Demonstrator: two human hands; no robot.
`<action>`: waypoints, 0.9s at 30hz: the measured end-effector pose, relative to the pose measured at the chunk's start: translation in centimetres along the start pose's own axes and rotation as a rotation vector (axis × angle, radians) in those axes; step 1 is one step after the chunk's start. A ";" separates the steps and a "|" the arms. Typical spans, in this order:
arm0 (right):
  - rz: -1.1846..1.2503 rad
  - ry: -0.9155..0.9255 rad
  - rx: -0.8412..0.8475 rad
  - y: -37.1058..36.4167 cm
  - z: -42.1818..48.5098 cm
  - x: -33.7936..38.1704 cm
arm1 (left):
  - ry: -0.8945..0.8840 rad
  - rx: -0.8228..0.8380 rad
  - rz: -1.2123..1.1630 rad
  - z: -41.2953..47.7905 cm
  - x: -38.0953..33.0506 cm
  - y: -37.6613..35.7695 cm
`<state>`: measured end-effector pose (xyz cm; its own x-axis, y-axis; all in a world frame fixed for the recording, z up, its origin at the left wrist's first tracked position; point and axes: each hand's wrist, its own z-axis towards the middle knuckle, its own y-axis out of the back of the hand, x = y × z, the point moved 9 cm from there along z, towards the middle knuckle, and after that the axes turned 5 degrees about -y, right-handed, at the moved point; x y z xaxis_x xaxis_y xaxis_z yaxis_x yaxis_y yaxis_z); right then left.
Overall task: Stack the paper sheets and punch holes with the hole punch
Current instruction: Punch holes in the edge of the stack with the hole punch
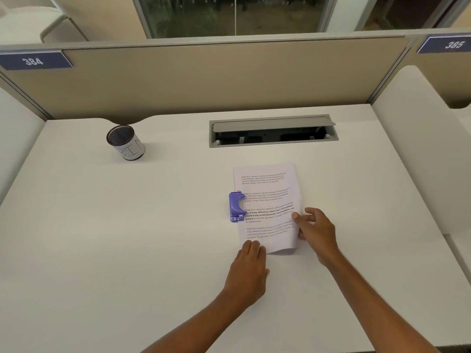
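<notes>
A stack of printed paper sheets (267,200) lies on the white desk (127,238), a little right of centre and turned slightly. A purple hole punch (236,206) sits on the stack's left edge, with the paper slid into its mouth. My left hand (248,271) rests flat at the stack's near left corner, fingertips on the paper. My right hand (314,231) is at the stack's right edge near the lower corner, thumb on top and fingers curled around the edge, which is lifted a little there.
A small round mesh cup (126,142) with a paper label stands at the back left of the desk. An open cable hatch (272,131) is set into the desk behind the paper. Beige partitions wall the desk on three sides.
</notes>
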<state>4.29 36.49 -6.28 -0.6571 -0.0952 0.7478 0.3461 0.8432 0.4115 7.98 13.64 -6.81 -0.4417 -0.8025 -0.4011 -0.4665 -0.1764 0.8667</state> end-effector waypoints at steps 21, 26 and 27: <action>0.135 -0.063 0.183 0.4 5.2 2.1 | 0.124 -0.125 -0.282 -1.5 1.1 3.7; 0.173 -0.059 0.174 2.1 5.3 1.9 | 0.340 -0.273 -0.596 -2.5 3.9 5.9; 0.180 -0.058 0.172 2.4 5.3 1.8 | 0.386 -0.295 -0.650 -2.5 4.5 6.3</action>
<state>0.41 41.15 -6.65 -0.6344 0.0909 0.7676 0.3451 0.9219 0.1761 4.98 7.46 -2.46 0.1686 -0.6183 -0.7677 -0.2934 -0.7750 0.5597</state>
